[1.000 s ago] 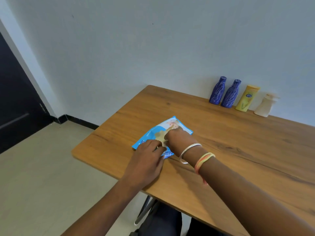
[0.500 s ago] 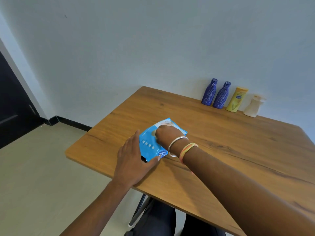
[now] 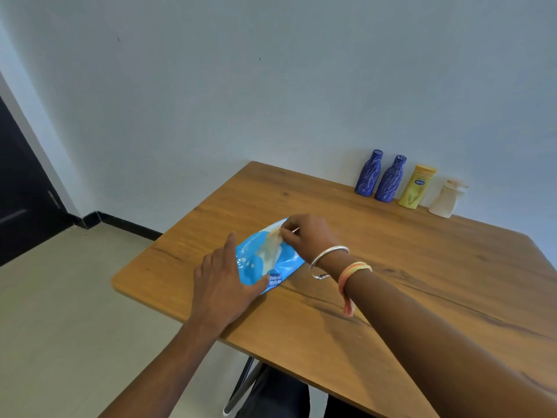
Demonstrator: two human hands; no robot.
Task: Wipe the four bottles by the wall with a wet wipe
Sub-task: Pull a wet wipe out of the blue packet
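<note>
A blue wet-wipe pack (image 3: 256, 268) lies on the wooden table (image 3: 422, 282). My left hand (image 3: 223, 285) presses flat on its near end, fingers straight. My right hand (image 3: 307, 236) pinches the pack's translucent flap (image 3: 271, 245) and lifts it off the far end. By the wall stand two blue bottles (image 3: 368, 173) (image 3: 390, 179), a yellow bottle (image 3: 417, 186) and a white spray bottle (image 3: 446, 199), all upright in a row, far from both hands.
The table's left edge and near corner lie close to my left hand, with bare floor (image 3: 60, 312) beyond. A dark door (image 3: 21, 188) is at the far left. A chair frame (image 3: 241, 384) shows under the table.
My left hand has flattened on the pack. My right hand has raised the flap from the pack's top. The view has shifted slightly.
</note>
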